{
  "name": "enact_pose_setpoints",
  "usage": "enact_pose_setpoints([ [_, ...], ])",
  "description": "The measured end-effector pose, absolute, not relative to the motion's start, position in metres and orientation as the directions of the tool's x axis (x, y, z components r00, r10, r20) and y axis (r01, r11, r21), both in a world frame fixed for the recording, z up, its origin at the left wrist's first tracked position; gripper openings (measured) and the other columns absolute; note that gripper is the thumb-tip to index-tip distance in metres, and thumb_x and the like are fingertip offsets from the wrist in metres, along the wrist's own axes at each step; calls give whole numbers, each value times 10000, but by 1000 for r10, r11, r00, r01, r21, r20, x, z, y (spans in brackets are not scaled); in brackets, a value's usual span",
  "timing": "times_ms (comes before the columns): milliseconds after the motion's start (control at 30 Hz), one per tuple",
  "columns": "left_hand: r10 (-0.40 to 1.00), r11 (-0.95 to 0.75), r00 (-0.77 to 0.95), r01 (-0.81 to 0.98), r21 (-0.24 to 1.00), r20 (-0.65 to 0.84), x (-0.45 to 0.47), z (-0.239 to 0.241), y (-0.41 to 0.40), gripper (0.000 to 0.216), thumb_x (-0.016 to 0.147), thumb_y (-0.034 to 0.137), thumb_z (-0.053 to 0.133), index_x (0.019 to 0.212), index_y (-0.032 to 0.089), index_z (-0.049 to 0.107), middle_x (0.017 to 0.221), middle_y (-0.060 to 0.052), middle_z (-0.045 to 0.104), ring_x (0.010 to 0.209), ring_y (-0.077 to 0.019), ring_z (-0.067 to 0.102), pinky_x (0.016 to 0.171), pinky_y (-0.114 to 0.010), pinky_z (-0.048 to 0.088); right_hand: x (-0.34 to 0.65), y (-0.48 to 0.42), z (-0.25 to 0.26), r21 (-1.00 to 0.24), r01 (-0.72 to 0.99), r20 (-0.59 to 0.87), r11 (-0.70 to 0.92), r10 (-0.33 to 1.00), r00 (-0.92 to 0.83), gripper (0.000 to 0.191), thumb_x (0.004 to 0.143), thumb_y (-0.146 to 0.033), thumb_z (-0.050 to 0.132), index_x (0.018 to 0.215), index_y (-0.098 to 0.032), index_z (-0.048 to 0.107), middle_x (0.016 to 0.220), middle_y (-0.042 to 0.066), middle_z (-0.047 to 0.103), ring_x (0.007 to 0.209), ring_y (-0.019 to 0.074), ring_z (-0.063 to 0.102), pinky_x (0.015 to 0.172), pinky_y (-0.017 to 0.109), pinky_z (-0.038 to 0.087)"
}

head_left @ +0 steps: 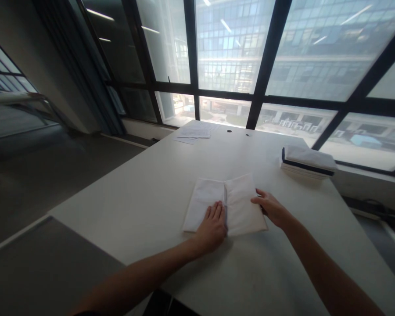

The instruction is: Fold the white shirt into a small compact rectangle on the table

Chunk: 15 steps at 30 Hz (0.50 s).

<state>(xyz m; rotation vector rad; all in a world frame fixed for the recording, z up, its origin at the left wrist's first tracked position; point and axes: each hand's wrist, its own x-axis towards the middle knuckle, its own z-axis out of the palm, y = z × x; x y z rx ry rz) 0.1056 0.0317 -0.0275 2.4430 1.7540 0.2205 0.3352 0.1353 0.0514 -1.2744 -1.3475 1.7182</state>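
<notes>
A folded white cloth [206, 199] lies on the white table in front of me, spread like an open book with a crease down its middle. My left hand [213, 221] rests flat on it beside the crease, fingers stretched out. At the cloth's right edge, my right hand [270, 206] pinches the right-hand panel between thumb and fingers. That panel looks slightly raised from the table and a little creamier in tone. Whether the cloth is a garment or a plain sheet, I cannot tell.
A stack of folded cloths [307, 162], white with a dark navy layer, sits at the table's right side. Loose papers [195, 131] lie at the far left end. The white table [134, 193] reaches toward large windows [230, 48]. A grey surface [52, 272] adjoins at the lower left.
</notes>
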Motion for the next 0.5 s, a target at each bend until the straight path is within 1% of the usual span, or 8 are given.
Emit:
enact_pose_setpoints([
  [67,950,-312,311,926,211,37,107,-32,27,659,947,207,383,1557,-21,281,1663,-272,186,1569,-351,82,1253,-533,147,329,132,55,-952,83,-303,-293,887,-348,625,657,-259,684,1274,-174,624,964,62,766,753,188,681,629,268,520],
  [133,953,-296,303,907,301,25,105,-26,36,663,937,225,417,1546,-18,318,1652,-266,236,1563,-337,153,1256,-489,181,321,129,60,-958,76,-286,-276,897,-338,623,650,-259,675,1264,-166,627,933,60,764,732,189,673,621,272,519],
  [200,961,-267,269,854,447,60,100,-15,57,636,935,241,436,1530,21,381,1634,-236,312,1535,-298,269,1248,-425,239,313,127,68,-963,84,-268,-255,908,-323,613,643,-258,668,1246,-158,636,896,57,758,704,187,662,591,265,507],
  [267,973,-228,188,750,621,131,94,-3,86,563,942,246,437,1481,89,481,1586,-185,427,1473,-262,390,1226,-390,295,302,126,77,-967,108,-255,-233,918,-304,595,633,-251,655,1219,-147,650,855,52,749,664,177,646,553,250,484],
  [333,988,-157,100,575,803,122,90,5,116,460,943,271,451,1357,142,607,1426,-138,610,1352,-253,523,1176,-403,372,288,126,85,-968,138,-240,-208,927,-288,561,623,-239,635,1173,-134,671,812,46,737,628,165,627,528,238,457],
  [400,997,-8,75,316,949,-16,88,7,139,407,975,355,438,1226,145,679,1170,-110,736,1154,-253,649,1052,-412,489,270,128,90,-972,165,-209,-166,932,-295,504,623,-229,618,1111,-125,696,775,42,725,620,161,617,529,236,446],
  [433,992,84,75,171,982,-97,88,7,146,421,988,404,434,1169,133,700,1055,-105,756,1050,-249,687,979,-399,530,259,128,90,-975,177,-184,-134,934,-307,469,630,-226,611,1078,-123,707,753,38,716,622,162,614,536,238,445],
  [500,974,220,78,-79,972,-214,85,5,154,475,998,484,452,1096,102,717,925,-110,757,915,-242,714,881,-370,562,233,128,88,-975,218,-113,-38,934,-340,387,660,-218,603,1016,-123,720,698,17,687,617,157,595,548,238,435],
])
